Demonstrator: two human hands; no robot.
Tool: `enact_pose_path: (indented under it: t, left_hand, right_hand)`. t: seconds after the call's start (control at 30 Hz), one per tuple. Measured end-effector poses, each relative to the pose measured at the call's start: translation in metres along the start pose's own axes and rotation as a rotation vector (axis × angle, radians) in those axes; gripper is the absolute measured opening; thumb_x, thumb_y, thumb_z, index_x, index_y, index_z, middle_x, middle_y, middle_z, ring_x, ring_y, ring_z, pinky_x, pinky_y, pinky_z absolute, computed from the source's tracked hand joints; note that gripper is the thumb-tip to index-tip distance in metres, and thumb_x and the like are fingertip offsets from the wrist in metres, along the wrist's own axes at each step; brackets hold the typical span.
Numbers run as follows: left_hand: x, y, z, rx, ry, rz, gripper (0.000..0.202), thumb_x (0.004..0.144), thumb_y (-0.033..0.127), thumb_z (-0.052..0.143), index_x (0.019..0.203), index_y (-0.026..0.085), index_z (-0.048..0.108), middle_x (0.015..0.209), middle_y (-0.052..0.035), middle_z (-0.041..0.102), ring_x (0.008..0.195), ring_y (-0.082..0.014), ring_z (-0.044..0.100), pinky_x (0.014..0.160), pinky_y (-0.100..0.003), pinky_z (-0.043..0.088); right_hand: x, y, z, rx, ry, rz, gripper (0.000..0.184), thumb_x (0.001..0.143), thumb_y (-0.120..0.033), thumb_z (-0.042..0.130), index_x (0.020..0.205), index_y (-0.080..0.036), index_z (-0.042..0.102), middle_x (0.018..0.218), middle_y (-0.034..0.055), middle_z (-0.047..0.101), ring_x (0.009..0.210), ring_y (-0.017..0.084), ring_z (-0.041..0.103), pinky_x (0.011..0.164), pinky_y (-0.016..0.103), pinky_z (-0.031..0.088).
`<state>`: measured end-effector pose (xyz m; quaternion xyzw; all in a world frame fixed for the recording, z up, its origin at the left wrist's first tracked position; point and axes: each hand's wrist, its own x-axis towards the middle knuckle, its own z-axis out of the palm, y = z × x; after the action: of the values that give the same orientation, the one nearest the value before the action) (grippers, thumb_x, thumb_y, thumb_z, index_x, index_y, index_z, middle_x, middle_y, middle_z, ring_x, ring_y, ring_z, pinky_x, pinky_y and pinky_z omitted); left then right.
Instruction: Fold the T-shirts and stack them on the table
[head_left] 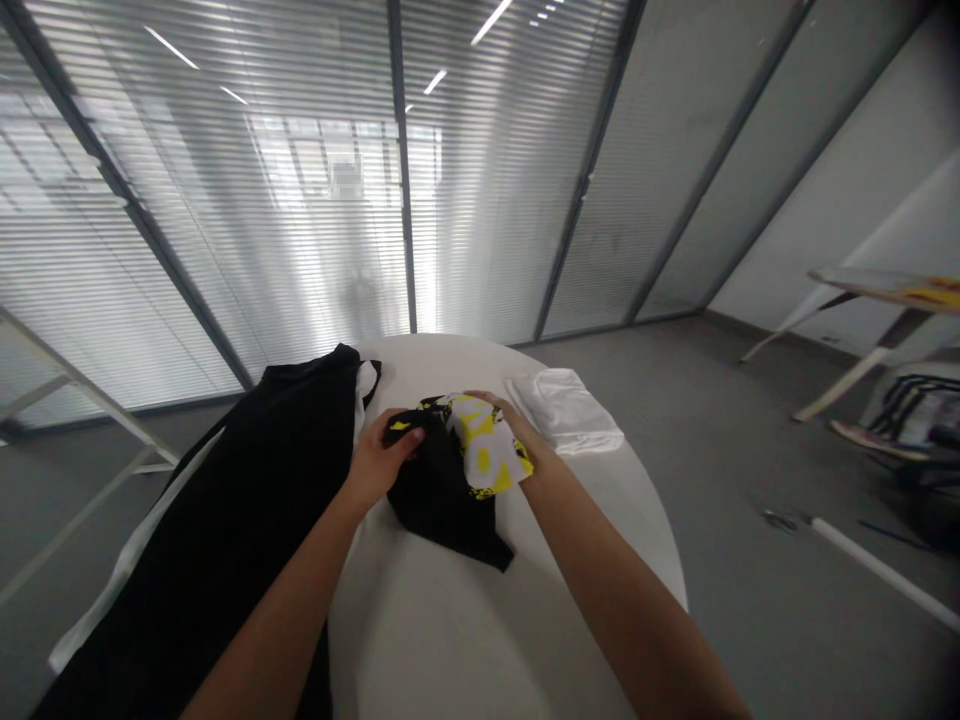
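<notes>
"What's the left hand (381, 460) doing?"

"Its grip is pressed together on a crumpled black-and-yellow printed cloth (454, 480). The right hand (506, 415) lies on it too; can't tell if that one pinches."

"Where's the cloth?"

"Middle of the round white bench (450, 365), just beside a folded white cloth (562, 410)."

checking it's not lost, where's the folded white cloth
Head view: the folded white cloth sits on the far right of the round white table, just beyond the right hand.

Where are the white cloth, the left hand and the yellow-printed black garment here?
White cloth (564, 410): head view, on its top surface.
Left hand (379, 462): head view, on the back of the hand.
Yellow-printed black garment (484, 447): head view, on the yellow print.
</notes>
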<state>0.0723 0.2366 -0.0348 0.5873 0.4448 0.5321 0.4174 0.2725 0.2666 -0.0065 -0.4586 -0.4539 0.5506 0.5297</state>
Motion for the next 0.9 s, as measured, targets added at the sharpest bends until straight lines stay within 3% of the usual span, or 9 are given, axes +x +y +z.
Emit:
enact_pose_path:
  t: [0.1, 0.17, 0.3, 0.4, 0.47, 0.63, 0.73, 0.8, 0.9]
  left_hand:
    - [0.003, 0.002, -0.001, 0.075, 0.138, -0.010, 0.033, 0.076, 0.046, 0.070, 0.087, 0.015, 0.066, 0.069, 0.0013, 0.061, 0.057, -0.0104, 0.057, 0.054, -0.022, 0.049]
    - [0.004, 0.004, -0.001, -0.012, 0.247, -0.028, 0.035, 0.075, 0.048, 0.069, 0.087, 0.015, 0.066, 0.071, 0.0004, 0.062, 0.061, -0.0119, 0.059, 0.056, -0.023, 0.051]
    - [0.007, 0.008, 0.000, -0.260, 0.379, -0.080, 0.041, 0.072, 0.050, 0.071, 0.094, 0.016, 0.066, 0.083, -0.0019, 0.066, 0.070, -0.0147, 0.063, 0.059, -0.027, 0.055]
    - [0.008, 0.012, 0.002, -0.334, 0.429, -0.105, 0.042, 0.071, 0.051, 0.072, 0.093, 0.016, 0.066, 0.081, -0.0004, 0.065, 0.064, -0.0130, 0.062, 0.056, -0.026, 0.054]
    - [0.008, 0.016, 0.001, -0.346, 0.451, -0.107, 0.042, 0.071, 0.052, 0.071, 0.092, 0.016, 0.065, 0.077, 0.0006, 0.064, 0.060, -0.0115, 0.060, 0.053, -0.024, 0.052]
    - [0.010, 0.035, -0.015, -0.231, 0.613, -0.051, 0.039, 0.073, 0.053, 0.069, 0.080, 0.016, 0.061, 0.058, 0.0065, 0.049, 0.044, -0.0059, 0.044, 0.038, -0.017, 0.035]
    - [0.011, 0.049, -0.027, -0.135, 0.728, -0.001, 0.038, 0.073, 0.053, 0.069, 0.072, 0.017, 0.055, 0.050, 0.0087, 0.040, 0.040, -0.0051, 0.037, 0.035, -0.017, 0.028]
    - [0.010, 0.055, -0.029, -0.134, 0.725, 0.011, 0.038, 0.074, 0.053, 0.068, 0.070, 0.018, 0.052, 0.049, 0.0087, 0.039, 0.040, -0.0054, 0.036, 0.036, -0.018, 0.027]
    - [0.007, 0.058, -0.025, -0.144, 0.658, 0.009, 0.038, 0.074, 0.052, 0.069, 0.069, 0.018, 0.052, 0.051, 0.0086, 0.039, 0.042, -0.0049, 0.034, 0.039, -0.018, 0.028]
  right_hand:
    - [-0.003, -0.009, 0.003, -0.081, -0.083, 0.072, 0.031, 0.069, -0.031, 0.057, 0.097, -0.020, 0.066, 0.089, 0.0021, 0.071, 0.082, 0.020, 0.066, 0.080, 0.033, 0.051]
    - [-0.008, -0.019, 0.001, -0.175, -0.139, 0.079, 0.037, 0.071, -0.027, 0.053, 0.104, -0.021, 0.068, 0.100, 0.0018, 0.071, 0.092, 0.020, 0.065, 0.086, 0.033, 0.049]
    - [-0.019, -0.039, -0.004, -0.371, -0.277, -0.059, 0.045, 0.076, -0.024, 0.049, 0.117, -0.021, 0.066, 0.126, 0.0029, 0.064, 0.118, 0.023, 0.056, 0.103, 0.038, 0.039]
    - [-0.030, -0.051, -0.005, -0.622, -0.478, -0.173, 0.055, 0.081, -0.035, 0.057, 0.135, -0.025, 0.055, 0.143, 0.0042, 0.050, 0.133, 0.026, 0.043, 0.112, 0.043, 0.029]
    - [-0.039, -0.056, -0.004, -0.821, -0.587, -0.240, 0.073, 0.077, -0.045, 0.066, 0.144, -0.027, 0.044, 0.152, 0.0063, 0.038, 0.142, 0.029, 0.029, 0.115, 0.047, 0.023]
    - [-0.060, -0.063, -0.003, -1.158, -0.657, -0.203, 0.110, 0.063, -0.058, 0.076, 0.154, -0.028, 0.021, 0.159, 0.0125, 0.019, 0.145, 0.039, 0.012, 0.112, 0.058, 0.021]
    - [-0.067, -0.063, -0.001, -1.198, -0.694, -0.248, 0.119, 0.061, -0.056, 0.079, 0.155, -0.032, 0.010, 0.160, 0.0126, 0.014, 0.145, 0.040, 0.015, 0.110, 0.057, 0.026]
    - [-0.067, -0.059, 0.004, -1.164, -0.667, -0.327, 0.120, 0.065, -0.054, 0.078, 0.155, -0.031, 0.003, 0.159, 0.0146, 0.020, 0.142, 0.038, 0.026, 0.107, 0.051, 0.034]
    - [-0.063, -0.052, 0.016, -1.155, -0.509, -0.397, 0.091, 0.082, -0.047, 0.065, 0.155, -0.028, 0.014, 0.143, 0.0162, 0.047, 0.122, 0.034, 0.053, 0.096, 0.047, 0.044]
